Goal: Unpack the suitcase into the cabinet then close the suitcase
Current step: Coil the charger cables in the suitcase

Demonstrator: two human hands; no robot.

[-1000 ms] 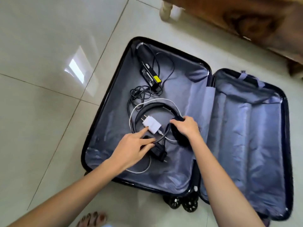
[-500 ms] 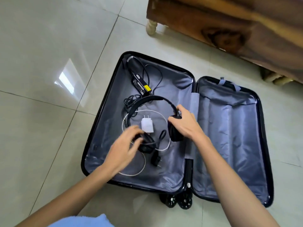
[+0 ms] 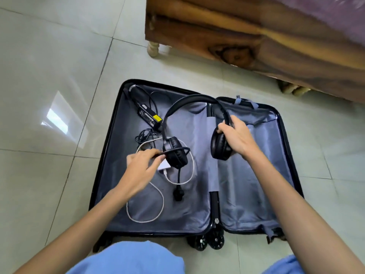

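Inside, the open suitcase (image 3: 110,175) holds a black power adapter (image 3: 149,118) and a white charger cable (image 3: 145,212) in its left half. Left hand (image 3: 141,171) pinches the headphones (image 3: 194,133) cord; right hand (image 3: 238,138) grips one earcup above the hinge. Its right half shows bare lining.

I see a bright, evenly daylit scene. A window glare patch (image 3: 57,119) shines on the glossy floor tiles (image 3: 49,56) at left. Shadows are soft, deepest under the wooden furniture (image 3: 246,40). Wide-angle distortion bends lines near the edges, and the whole frame looks slightly soft, blurrier toward the corners.
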